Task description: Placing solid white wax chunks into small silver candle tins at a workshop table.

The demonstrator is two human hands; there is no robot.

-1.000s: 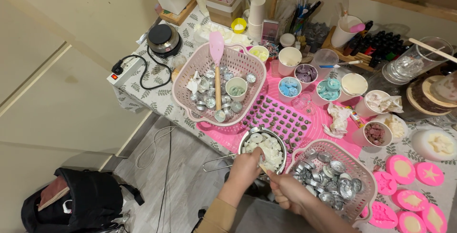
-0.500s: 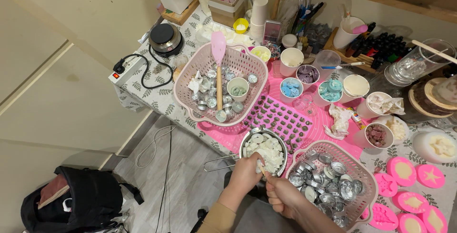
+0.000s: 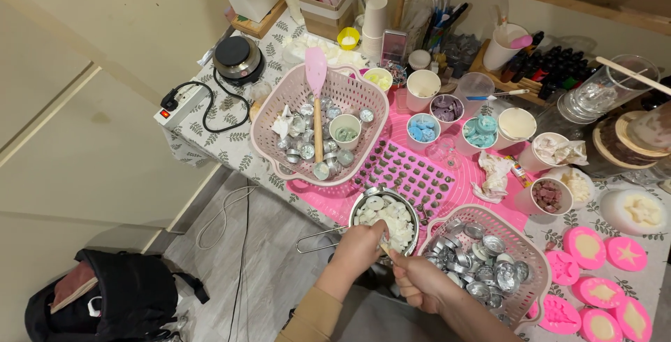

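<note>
My left hand point(image 3: 358, 250) and my right hand point(image 3: 421, 282) meet at the near rim of a small metal pot point(image 3: 414, 210) filled with white wax pieces. The left hand's fingers curl over the rim, and what they enclose is hidden. My right hand is a closed fist around a thin pale tool point(image 3: 384, 246) whose tip points at the left fingers. The pot's wire handle point(image 3: 318, 241) sticks out left over the table edge. Just right of my right hand, a pink basket point(image 3: 484, 211) holds several empty metal tealight cups.
A second pink basket point(image 3: 269, 155) with cups and a pink spatula point(image 3: 316, 69) sits behind a pink mat point(image 3: 412, 171). Paper cups of coloured wax point(image 3: 423, 129), pink moulds point(image 3: 586, 245), a hot plate point(image 3: 237, 55) and power strip point(image 3: 183, 104) surround them. A black bag point(image 3: 119, 300) lies on the floor.
Both hands have stayed at the pot's near rim, shifting slightly; the right fist has drawn closer to the left fingers.
</note>
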